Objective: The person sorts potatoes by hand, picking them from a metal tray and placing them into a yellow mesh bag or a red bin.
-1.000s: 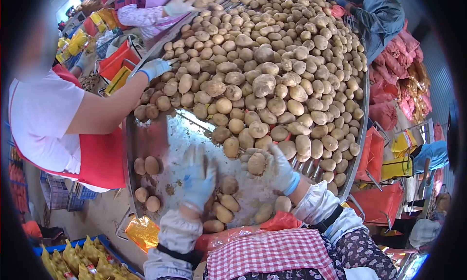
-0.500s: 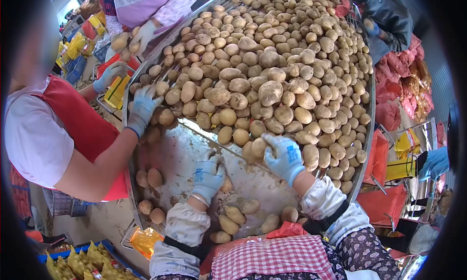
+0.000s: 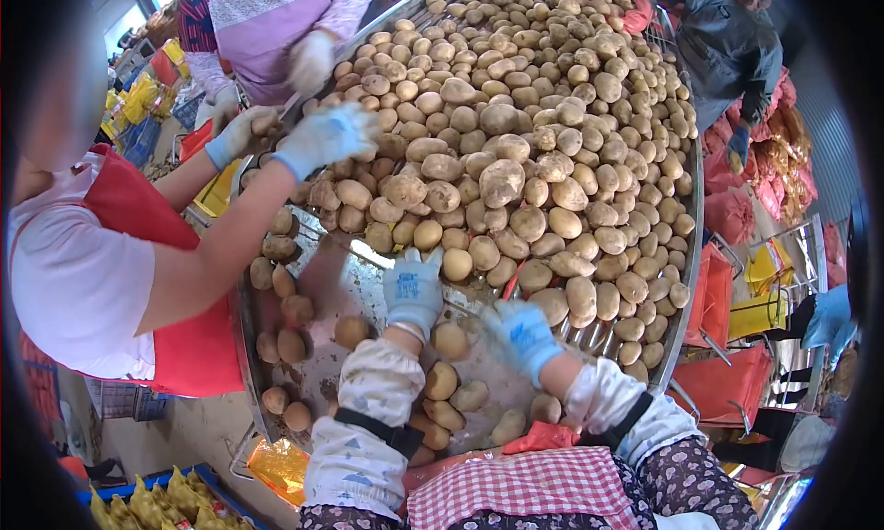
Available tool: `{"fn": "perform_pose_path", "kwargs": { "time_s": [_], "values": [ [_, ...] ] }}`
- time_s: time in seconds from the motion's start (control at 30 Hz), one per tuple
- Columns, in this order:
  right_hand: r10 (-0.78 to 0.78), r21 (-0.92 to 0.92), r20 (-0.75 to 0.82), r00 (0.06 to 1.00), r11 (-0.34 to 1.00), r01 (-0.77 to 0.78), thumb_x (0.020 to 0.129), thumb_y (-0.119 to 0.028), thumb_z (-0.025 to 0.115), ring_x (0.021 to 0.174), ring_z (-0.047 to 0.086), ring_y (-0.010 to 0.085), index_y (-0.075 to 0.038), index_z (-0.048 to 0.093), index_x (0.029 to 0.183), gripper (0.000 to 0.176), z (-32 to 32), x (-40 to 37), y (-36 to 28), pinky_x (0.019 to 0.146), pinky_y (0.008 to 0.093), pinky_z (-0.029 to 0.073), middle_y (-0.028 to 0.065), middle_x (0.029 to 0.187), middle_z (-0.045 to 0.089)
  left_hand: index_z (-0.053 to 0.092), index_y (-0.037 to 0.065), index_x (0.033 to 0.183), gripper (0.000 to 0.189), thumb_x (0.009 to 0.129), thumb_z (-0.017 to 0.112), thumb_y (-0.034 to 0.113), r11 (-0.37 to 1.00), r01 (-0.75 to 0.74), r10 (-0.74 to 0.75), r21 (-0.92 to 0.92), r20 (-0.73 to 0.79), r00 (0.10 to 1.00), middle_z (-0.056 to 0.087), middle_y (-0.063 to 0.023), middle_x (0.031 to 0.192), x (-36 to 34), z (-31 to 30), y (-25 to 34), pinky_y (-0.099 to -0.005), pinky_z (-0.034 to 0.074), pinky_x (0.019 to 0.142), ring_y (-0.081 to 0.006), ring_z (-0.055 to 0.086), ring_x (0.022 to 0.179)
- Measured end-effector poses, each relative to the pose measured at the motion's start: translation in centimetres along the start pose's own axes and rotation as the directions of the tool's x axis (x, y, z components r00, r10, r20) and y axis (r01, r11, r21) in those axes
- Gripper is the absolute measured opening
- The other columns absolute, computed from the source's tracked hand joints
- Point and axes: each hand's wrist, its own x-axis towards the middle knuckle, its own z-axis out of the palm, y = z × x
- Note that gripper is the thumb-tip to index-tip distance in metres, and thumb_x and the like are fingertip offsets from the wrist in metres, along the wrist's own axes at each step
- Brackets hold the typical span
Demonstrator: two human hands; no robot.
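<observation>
My left hand, in a pale blue glove, has its fingers spread against the lower edge of the potato pile. No potato shows in it. My right hand, gloved too and blurred, is over the metal tray just below the pile; its fingertips are smeared, and whether it holds anything is unclear. Several loose potatoes lie on the tray between my forearms, near the checked cloth at my front.
A co-worker in a red apron reaches over the tray's left side with gloved hands. Another person stands at the upper left, a third at the upper right. Red bags hang at right; a blue crate sits lower left.
My left hand has moved up to the pile; my right hand has come down and left, away from the potatoes it touched. More potatoes lie between my forearms. The co-worker's hand has moved up and right.
</observation>
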Motion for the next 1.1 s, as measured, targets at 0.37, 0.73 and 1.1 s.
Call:
{"fn": "perform_pose_path", "kwargs": {
  "time_s": [0.37,0.73,1.1],
  "values": [
    [0.121,0.745,0.505,0.854,-0.561,-0.361,0.092,-0.030,0.055,0.087,0.064,0.0233,-0.007,0.053,0.119,0.035,-3.8,0.5,-2.5,0.066,0.0344,0.052,0.0108,0.101,0.064,0.051,0.003,0.128,0.050,0.084,0.062,0.023,0.917,-0.307,0.137,-0.256,-0.520,0.843,0.052,-0.0183,0.130,-0.8,-0.9,0.8,-0.0453,0.044,0.094,-0.0332,0.050,0.119],
    [0.157,0.440,0.473,0.867,-0.894,-0.078,0.095,-0.036,0.040,0.091,0.065,0.0350,-0.001,0.061,0.096,0.041,-2.8,-1.5,0.7,0.081,0.0467,0.054,0.0184,0.095,0.066,0.051,0.015,0.119,0.061,0.067,0.077,0.033,0.982,0.111,-0.118,0.151,0.037,0.992,0.057,-0.0150,0.110,5.9,-3.1,1.0,-0.0434,0.048,0.085,-0.0297,0.056,0.106],
    [0.262,0.774,0.525,0.810,-0.542,-0.327,0.096,-0.033,0.045,0.084,0.066,0.0255,-0.002,0.060,0.106,0.036,-1.5,-3.8,1.7,0.072,0.0352,0.053,0.0149,0.099,0.066,0.036,0.015,0.140,0.070,0.078,0.066,0.030,0.953,0.274,-0.290,0.132,0.132,0.948,0.047,-0.0277,0.131,5.5,-0.3,0.0,-0.0435,0.044,0.098,-0.0374,0.052,0.119]
  ]
}}
